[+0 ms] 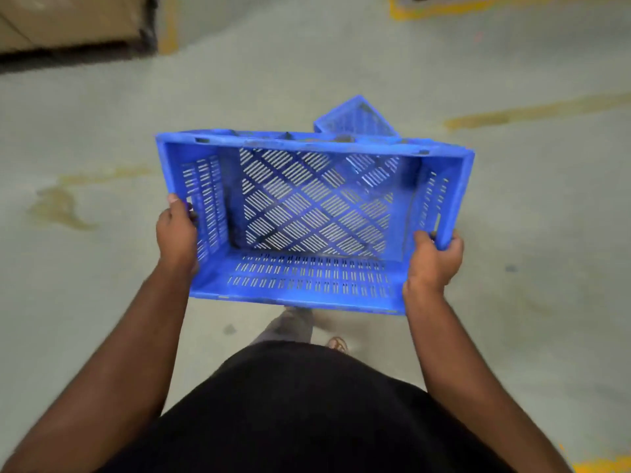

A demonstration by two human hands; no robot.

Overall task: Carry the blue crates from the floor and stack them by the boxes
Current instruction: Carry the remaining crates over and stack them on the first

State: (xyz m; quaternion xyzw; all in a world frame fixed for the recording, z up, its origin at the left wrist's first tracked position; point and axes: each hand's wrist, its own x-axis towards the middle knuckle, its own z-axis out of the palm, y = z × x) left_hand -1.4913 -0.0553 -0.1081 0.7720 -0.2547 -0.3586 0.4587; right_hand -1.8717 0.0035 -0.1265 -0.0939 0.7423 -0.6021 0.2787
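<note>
I hold an empty blue slotted crate (307, 281) in the air in front of my body, its open top tilted toward me. My left hand (177, 233) grips its left end wall, thumb up near the handle slot. My right hand (433, 264) grips the right end wall, fingers curled round the rim. A second blue crate (355, 117) lies on the floor beyond the held one, mostly hidden behind its far rim.
Brown cardboard boxes (68, 22) stand at the far left on the grey concrete floor (102, 131). Yellow painted floor lines (444, 8) run at the top right and bottom right. My leg and sandalled foot (338, 344) show below the crate.
</note>
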